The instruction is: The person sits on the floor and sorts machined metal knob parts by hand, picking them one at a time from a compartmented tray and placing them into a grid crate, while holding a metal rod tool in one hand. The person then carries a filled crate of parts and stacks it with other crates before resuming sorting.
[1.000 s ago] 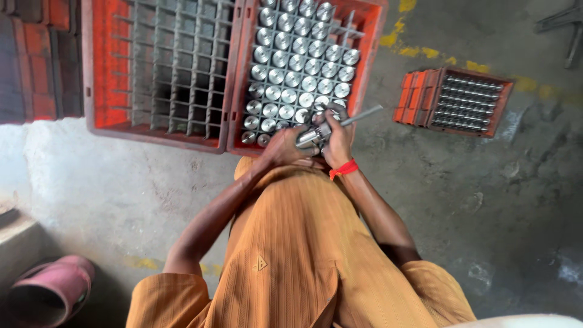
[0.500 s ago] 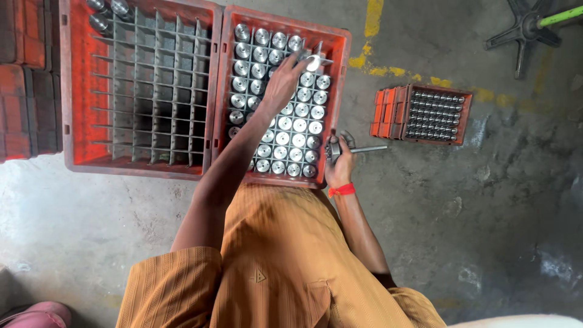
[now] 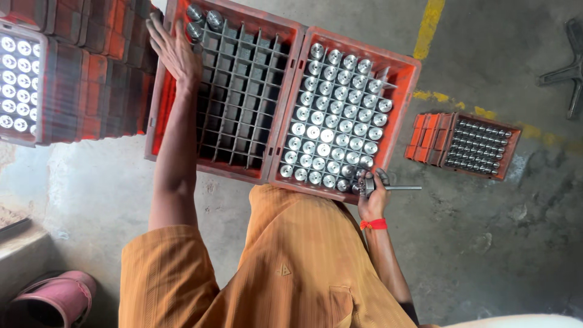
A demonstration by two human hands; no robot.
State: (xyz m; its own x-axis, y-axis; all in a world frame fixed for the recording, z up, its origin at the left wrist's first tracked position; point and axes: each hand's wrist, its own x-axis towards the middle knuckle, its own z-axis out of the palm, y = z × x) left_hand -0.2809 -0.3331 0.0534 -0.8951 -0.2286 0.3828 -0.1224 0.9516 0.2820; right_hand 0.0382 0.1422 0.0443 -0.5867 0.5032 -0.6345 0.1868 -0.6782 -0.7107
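Observation:
Two orange crates stand side by side on the concrete floor. The left crate [image 3: 159, 127] has a grey divider grid with two round metal parts [image 3: 203, 18] in its far corner. The right crate [image 3: 408, 91] is filled with several shiny cylindrical metal parts [image 3: 331, 115]. My left hand [image 3: 173, 51] lies stretched out with its fingers apart over the left crate's far left rim, beside those two parts. My right hand [image 3: 371, 197], with a red band at the wrist, grips a metal gauge tool [image 3: 395, 187] at the right crate's near corner, its rod pointing right.
A stack of orange crates [image 3: 73, 85] holding metal parts stands at the left. A smaller orange crate [image 3: 428, 136] of parts sits at the right by a yellow floor line [image 3: 429, 27]. A pink slipper [image 3: 51, 300] lies bottom left, and a black metal base [image 3: 565, 73] top right.
My left hand has left the filled right crate and swung across to the far left corner of the left crate. My right hand stays at the right crate's near corner with the tool.

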